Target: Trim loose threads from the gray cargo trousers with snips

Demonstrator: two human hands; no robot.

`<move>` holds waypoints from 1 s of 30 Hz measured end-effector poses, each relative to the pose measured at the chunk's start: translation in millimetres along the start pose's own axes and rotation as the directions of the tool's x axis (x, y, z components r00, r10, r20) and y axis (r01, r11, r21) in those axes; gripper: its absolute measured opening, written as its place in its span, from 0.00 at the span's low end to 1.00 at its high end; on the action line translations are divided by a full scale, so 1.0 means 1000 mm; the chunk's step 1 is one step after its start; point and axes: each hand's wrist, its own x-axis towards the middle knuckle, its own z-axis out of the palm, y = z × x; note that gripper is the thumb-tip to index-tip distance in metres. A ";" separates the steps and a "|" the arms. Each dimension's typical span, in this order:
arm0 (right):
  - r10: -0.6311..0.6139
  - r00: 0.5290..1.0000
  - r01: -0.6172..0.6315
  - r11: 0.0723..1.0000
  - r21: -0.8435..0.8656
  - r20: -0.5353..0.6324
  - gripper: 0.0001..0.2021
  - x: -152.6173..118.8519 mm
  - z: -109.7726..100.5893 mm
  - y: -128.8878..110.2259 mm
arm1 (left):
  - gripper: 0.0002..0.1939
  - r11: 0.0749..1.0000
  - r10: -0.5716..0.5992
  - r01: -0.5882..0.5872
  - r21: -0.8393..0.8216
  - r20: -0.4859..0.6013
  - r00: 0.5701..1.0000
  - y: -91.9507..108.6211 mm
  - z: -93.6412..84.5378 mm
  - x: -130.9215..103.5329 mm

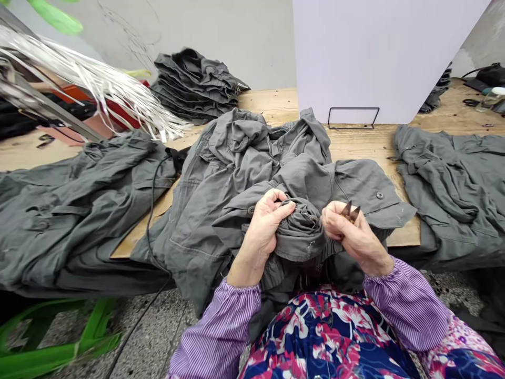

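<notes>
A crumpled grey garment [232, 163] lies over the table's front edge and hangs down towards my lap. With thumb and fingers pinched, my left hand [260, 231] grips a bunched, rounded part of it, where bits of pale thread show. My right hand [353, 234] is closed around small thread snips [351, 212], whose dark pointed blades stick out above the fingers. Its fingertips are at the right side of the bunched cloth; whether they also pinch cloth or thread is hidden. A flap with a button [380, 195] spreads beyond my right hand.
More grey garments lie at the left [79, 195] and right [453, 184]. At the back are a folded grey stack [193, 84] and a pale upright panel [379, 58]. White strips [98, 79] hang at the left; a black cable [152, 210] runs down near a green stool [79, 342].
</notes>
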 end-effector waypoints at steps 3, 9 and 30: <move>-0.063 0.985 0.072 0.996 0.055 -0.159 0.14 -0.003 -0.008 -0.004 | 0.18 1.000 0.008 -0.008 -0.004 -0.002 1.000 -0.001 0.000 0.000; -0.319 0.945 0.233 0.812 -0.535 -0.074 0.07 0.000 -0.010 0.009 | 0.17 0.999 0.034 -0.034 0.000 0.012 0.999 -0.005 0.000 0.002; -0.341 0.937 0.157 0.617 -0.771 -0.082 0.09 -0.029 -0.012 0.041 | 0.17 0.998 0.028 -0.028 -0.057 -0.003 1.000 -0.004 -0.004 0.001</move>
